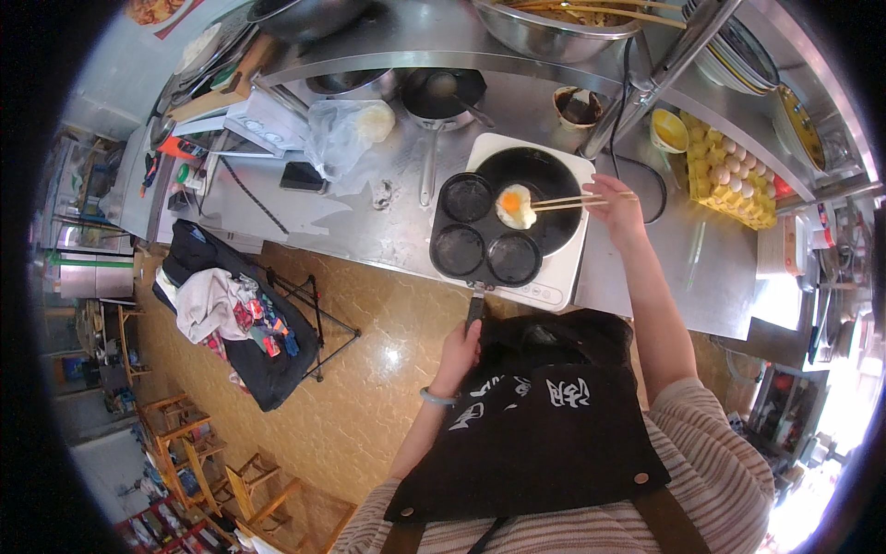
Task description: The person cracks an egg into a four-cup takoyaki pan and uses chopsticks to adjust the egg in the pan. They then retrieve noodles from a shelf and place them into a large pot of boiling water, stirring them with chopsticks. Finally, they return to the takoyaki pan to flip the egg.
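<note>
My left hand [461,354] grips the handle of a black egg pan [487,228] with several round wells. A fried egg [516,206], yolk up with white around it, lies at the pan's far right well. In my right hand [617,213] is a pair of wooden chopsticks [564,203], whose tips touch the egg's right edge. The egg pan overlaps a larger round black frying pan [559,166] on a white induction cooker [533,293]. Whether the egg pan rests on it or is held above it, I cannot tell.
A small pan with a ladle [443,97], a plastic bag [339,138] and a phone [303,177] are on the steel counter's left. Rightward are a paper cup [577,107], a yellow bowl [668,130] and an egg tray [734,173]. A steel shelf [429,59] overhangs the back.
</note>
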Demonstrator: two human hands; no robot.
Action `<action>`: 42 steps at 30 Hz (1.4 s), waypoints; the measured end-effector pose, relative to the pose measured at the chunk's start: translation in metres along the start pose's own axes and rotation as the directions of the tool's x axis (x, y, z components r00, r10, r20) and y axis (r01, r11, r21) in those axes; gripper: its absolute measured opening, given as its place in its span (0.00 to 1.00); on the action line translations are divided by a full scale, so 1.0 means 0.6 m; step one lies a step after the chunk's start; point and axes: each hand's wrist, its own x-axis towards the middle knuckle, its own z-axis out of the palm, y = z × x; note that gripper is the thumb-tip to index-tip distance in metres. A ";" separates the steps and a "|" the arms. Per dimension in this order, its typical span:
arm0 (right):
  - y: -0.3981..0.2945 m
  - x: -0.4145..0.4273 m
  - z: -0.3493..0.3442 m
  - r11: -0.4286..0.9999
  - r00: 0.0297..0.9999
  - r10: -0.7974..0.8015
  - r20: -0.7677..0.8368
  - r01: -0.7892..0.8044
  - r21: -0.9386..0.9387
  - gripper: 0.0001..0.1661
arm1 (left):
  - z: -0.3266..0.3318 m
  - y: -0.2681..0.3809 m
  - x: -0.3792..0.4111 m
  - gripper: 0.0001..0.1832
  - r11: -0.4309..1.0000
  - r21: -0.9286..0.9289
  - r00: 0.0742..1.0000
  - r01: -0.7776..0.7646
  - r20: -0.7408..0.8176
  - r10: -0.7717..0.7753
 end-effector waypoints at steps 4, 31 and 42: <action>-0.001 0.012 -0.015 0.995 0.995 0.074 0.072 -0.079 0.057 0.14 | 0.000 0.000 0.001 0.19 1.000 0.026 1.000 -0.017 -0.008 0.018; -0.043 0.040 0.003 0.973 0.980 0.086 0.181 -0.043 -0.228 0.11 | -0.001 -0.011 0.008 0.18 1.000 0.014 1.000 -0.027 -0.002 0.027; 0.042 0.019 0.003 0.974 1.000 0.011 -0.008 -0.009 0.225 0.14 | -0.007 0.005 0.001 0.18 1.000 0.006 1.000 0.008 0.008 -0.008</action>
